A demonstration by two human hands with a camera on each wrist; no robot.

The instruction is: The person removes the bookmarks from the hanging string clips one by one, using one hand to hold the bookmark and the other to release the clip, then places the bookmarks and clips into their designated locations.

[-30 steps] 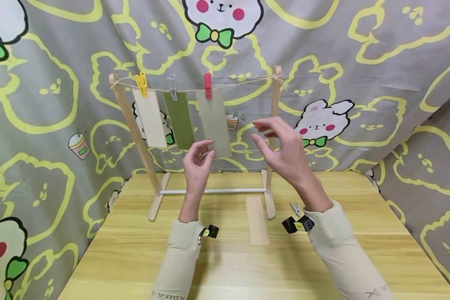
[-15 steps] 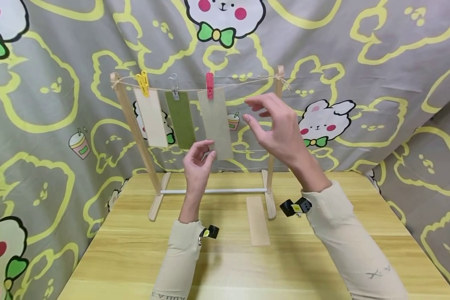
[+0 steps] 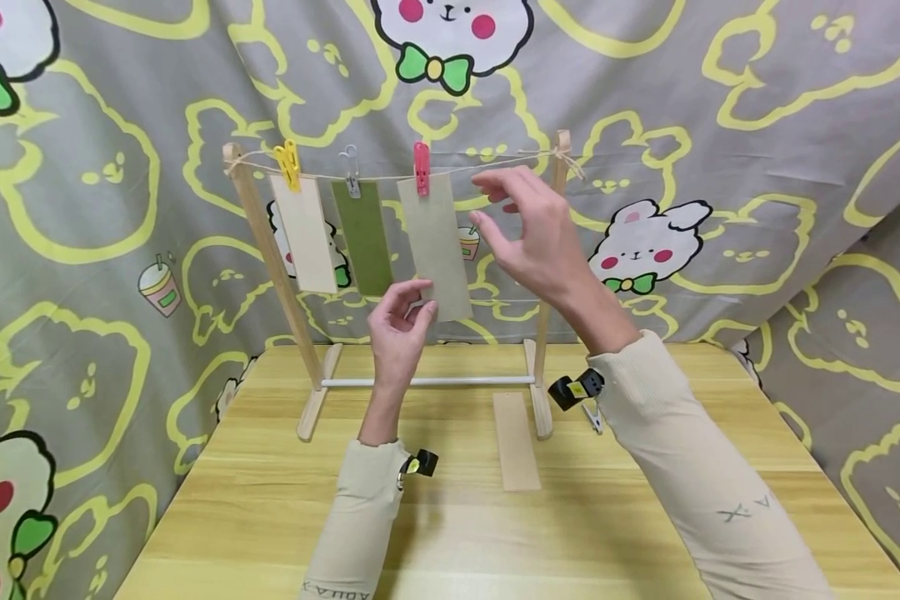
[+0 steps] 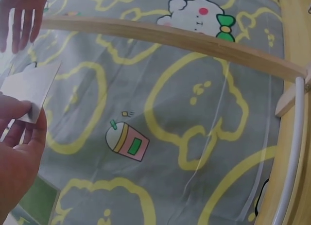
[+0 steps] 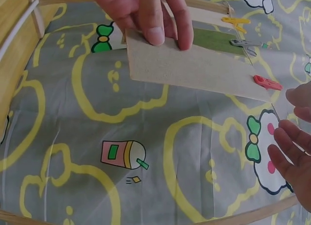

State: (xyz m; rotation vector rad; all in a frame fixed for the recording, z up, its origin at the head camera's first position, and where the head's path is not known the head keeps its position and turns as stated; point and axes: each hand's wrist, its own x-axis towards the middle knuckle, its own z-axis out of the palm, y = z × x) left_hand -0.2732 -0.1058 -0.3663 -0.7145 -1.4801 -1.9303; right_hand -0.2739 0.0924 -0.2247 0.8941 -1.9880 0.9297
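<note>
A pale grey-beige card (image 3: 440, 250) hangs from the string under a red clothespin (image 3: 422, 169). My left hand (image 3: 399, 333) pinches its lower left edge between thumb and fingers, as the left wrist view confirms with the thumb (image 4: 17, 110) on the card's face. To the right of the red clothespin, my right hand (image 3: 534, 237) is raised near the string, fingers loosely bent and holding nothing. Left of that card hang a green card (image 3: 363, 242) under a grey clothespin (image 3: 352, 177) and a cream card (image 3: 305, 237) under a yellow clothespin (image 3: 288, 165).
The string runs between two wooden posts (image 3: 270, 267), joined low down by a white rod (image 3: 450, 382). A tan card (image 3: 516, 442) lies on the table (image 3: 232, 517), and a loose grey clothespin (image 3: 593, 418) lies right of it. Patterned cloth (image 3: 645, 108) hangs behind.
My right hand has risen and moved left toward the string and red clothespin. The left hand stays on the card, whose lower end has shifted slightly right.
</note>
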